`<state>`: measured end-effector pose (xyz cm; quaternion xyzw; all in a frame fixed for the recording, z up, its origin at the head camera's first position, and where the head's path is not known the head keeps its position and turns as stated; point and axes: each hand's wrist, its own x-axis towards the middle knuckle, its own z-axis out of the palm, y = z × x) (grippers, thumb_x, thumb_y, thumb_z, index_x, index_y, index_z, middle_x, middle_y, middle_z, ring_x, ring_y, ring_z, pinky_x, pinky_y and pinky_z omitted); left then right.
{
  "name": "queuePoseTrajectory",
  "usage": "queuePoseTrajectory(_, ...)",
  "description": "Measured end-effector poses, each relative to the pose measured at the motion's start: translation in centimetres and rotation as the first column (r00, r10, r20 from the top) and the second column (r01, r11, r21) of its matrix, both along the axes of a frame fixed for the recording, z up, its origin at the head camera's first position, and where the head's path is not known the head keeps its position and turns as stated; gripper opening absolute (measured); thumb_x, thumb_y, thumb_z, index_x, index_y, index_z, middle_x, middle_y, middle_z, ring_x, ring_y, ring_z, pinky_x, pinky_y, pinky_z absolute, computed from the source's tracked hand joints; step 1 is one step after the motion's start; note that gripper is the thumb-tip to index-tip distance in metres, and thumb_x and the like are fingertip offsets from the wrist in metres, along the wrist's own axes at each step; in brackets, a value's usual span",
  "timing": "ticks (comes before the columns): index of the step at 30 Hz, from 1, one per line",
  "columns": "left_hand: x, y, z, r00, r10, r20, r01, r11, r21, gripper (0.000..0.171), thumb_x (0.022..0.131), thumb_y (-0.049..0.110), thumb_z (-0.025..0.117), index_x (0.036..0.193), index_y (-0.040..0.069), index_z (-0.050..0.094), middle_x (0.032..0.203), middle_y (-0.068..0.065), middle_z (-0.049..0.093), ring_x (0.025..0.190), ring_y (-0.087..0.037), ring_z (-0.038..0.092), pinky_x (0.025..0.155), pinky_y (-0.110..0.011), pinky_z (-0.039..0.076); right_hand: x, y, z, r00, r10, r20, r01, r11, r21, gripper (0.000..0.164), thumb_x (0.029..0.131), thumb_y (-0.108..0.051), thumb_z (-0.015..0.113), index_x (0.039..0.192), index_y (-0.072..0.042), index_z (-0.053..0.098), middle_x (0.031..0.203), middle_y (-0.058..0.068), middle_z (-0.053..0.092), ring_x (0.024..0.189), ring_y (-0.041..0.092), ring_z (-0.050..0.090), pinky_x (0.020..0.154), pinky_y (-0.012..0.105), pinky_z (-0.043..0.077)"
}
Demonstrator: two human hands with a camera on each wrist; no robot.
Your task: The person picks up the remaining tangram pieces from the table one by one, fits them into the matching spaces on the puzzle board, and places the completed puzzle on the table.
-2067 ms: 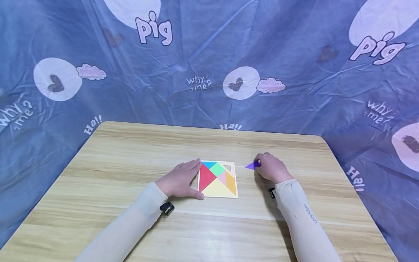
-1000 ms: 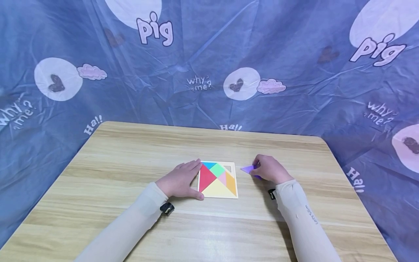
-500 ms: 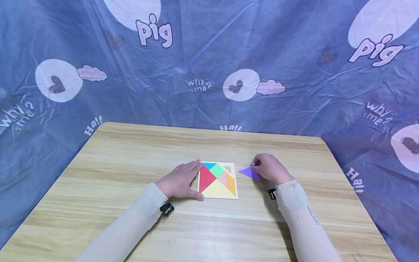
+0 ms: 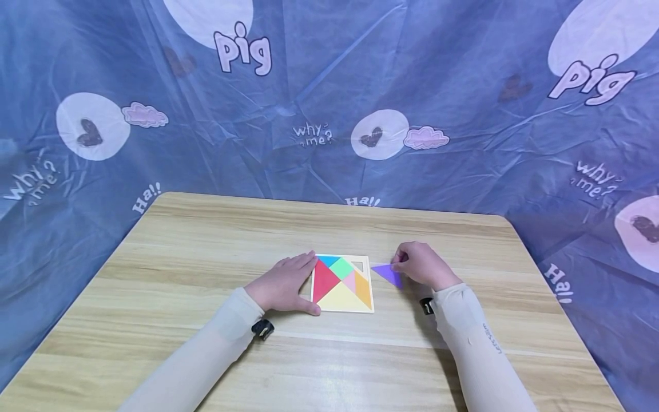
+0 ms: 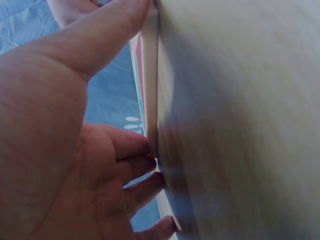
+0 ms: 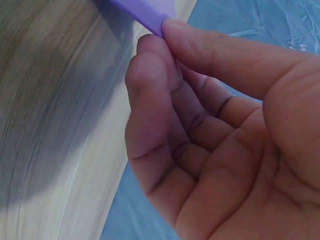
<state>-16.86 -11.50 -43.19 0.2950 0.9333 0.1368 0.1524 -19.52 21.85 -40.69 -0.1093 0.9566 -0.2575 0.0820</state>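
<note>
A square tangram board [image 4: 368, 286] with a pale frame lies on the table, holding red, blue, green, pink, orange and pale yellow pieces. A small triangular slot [image 4: 358, 265] shows at its upper right. My left hand [image 4: 280, 283] spans the board's left side with fingers spread, thumb at the near corner and fingertips at the far one. Just right of the board, my right hand [image 4: 423, 264] pinches a purple triangular tangram piece [image 4: 387, 274] between thumb and index finger. One point of the triangle faces the board. In the right wrist view the other fingers curl loosely under the purple piece [image 6: 145, 12].
The wooden table [image 4: 319, 366] extends around the board on every side. A blue printed cloth [image 4: 309, 86] hangs behind it and at both sides. Each wrist carries a small black device [image 4: 263, 328] near the sleeve cuff.
The purple triangle has turned in my right fingers, showing more of its face, and moved left towards the board. My left hand and the board have stayed in place.
</note>
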Motion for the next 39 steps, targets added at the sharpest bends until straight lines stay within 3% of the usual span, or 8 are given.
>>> queuePoseTrajectory(8,0.0,0.0,-0.1,1.000,0.002,-0.001,-0.002,1.000,-0.002,0.118,0.081,0.069,0.075,0.164,0.004,0.022,0.172,-0.009,0.020,0.158,-0.028,0.020,0.127,-0.048,0.021,0.2,-0.3,0.2,1.000,0.022,-0.008,-0.022,1.000,-0.007,0.015,0.089,-0.005,0.076,0.078,-0.008,0.065,0.076,0.001,0.064,0.070,0.015,0.054,0.066,0.030,0.046)
queuePoseTrajectory(16,0.1,0.0,0.0,1.000,0.002,-0.001,-0.002,1.000,0.002,0.118,0.081,0.069,0.075,0.164,0.004,0.023,0.172,-0.009,0.020,0.158,-0.028,0.019,0.127,-0.048,0.021,0.3,-0.4,0.2,0.998,0.012,0.064,-0.012,1.000,-0.011,0.015,0.090,-0.006,0.074,0.078,-0.007,0.065,0.070,0.001,0.063,0.064,0.015,0.054,0.061,0.030,0.047)
queuePoseTrajectory(25,0.2,0.1,0.1,1.000,0.011,0.002,-0.011,1.000,0.009,0.117,0.081,0.067,0.076,0.164,0.004,0.024,0.172,-0.009,0.021,0.158,-0.028,0.020,0.127,-0.048,0.021,0.3,-0.2,0.4,0.997,0.007,0.083,-0.010,1.000,0.026,0.013,0.094,-0.011,0.068,0.082,-0.008,0.065,0.072,0.002,0.064,0.065,0.015,0.054,0.062,0.030,0.046)
queuePoseTrajectory(32,0.2,0.0,0.1,1.000,0.009,0.002,-0.009,1.000,0.006,0.117,0.081,0.068,0.076,0.164,0.005,0.023,0.172,-0.008,0.021,0.158,-0.028,0.020,0.127,-0.048,0.020,0.2,-0.3,0.8,0.999,-0.037,-0.033,0.037,0.999,0.000,0.011,0.095,-0.012,0.064,0.087,-0.006,0.061,0.076,0.004,0.058,0.068,0.018,0.052,0.063,0.031,0.044)
queuePoseTrajectory(39,0.2,-0.1,0.1,1.000,0.009,0.007,-0.009,1.000,0.004,0.117,0.081,0.068,0.076,0.165,0.006,0.023,0.172,-0.007,0.020,0.158,-0.027,0.020,0.127,-0.047,0.020,0.3,-1.7,0.7,0.985,-0.028,-0.168,0.012,0.996,-0.093,0.011,0.096,-0.010,0.071,0.088,-0.008,0.063,0.075,0.001,0.058,0.069,0.017,0.051,0.065,0.031,0.044)
